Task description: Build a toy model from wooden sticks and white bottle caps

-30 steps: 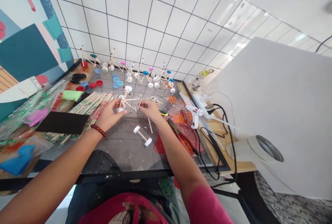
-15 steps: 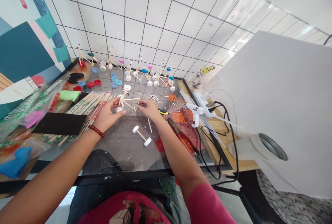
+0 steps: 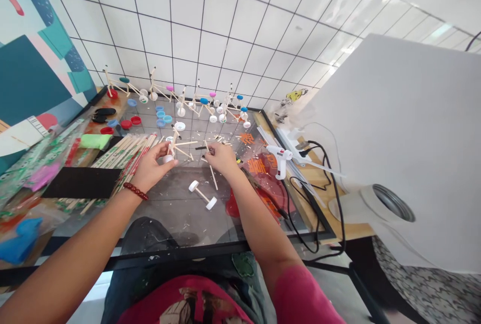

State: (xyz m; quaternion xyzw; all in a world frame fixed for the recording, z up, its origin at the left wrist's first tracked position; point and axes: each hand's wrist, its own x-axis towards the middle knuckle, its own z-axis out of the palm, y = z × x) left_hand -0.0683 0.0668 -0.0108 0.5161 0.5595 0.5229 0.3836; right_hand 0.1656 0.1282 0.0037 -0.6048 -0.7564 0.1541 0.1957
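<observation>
My left hand (image 3: 153, 165) is closed around the wheel end of a small tricycle model (image 3: 183, 143) made of wooden sticks, with white caps for wheels. Its stick frame points to the right, toward my other hand. A short wooden stick (image 3: 206, 145) is pinched in the fingers of my right hand (image 3: 222, 158), a small gap away from the frame. Below that hand lies a loose stick (image 3: 214, 178). Nearer to me on the glass tabletop (image 3: 169, 214) rests an axle stick (image 3: 202, 194) with a white cap on each end.
Several stick tricycles (image 3: 203, 101) with coloured seats line the back. Red and blue bottle caps (image 3: 136, 120) lie at the left, beyond bundled chopsticks (image 3: 130, 156) and a black sheet (image 3: 82, 182). At the right are a white glue gun (image 3: 280, 158), pliers (image 3: 263, 189) and black cables (image 3: 340, 214).
My right hand has moved slightly right, away from the tricycle's frame, with the short stick in its fingers. My left hand keeps its hold on the tricycle. The view has shifted a little.
</observation>
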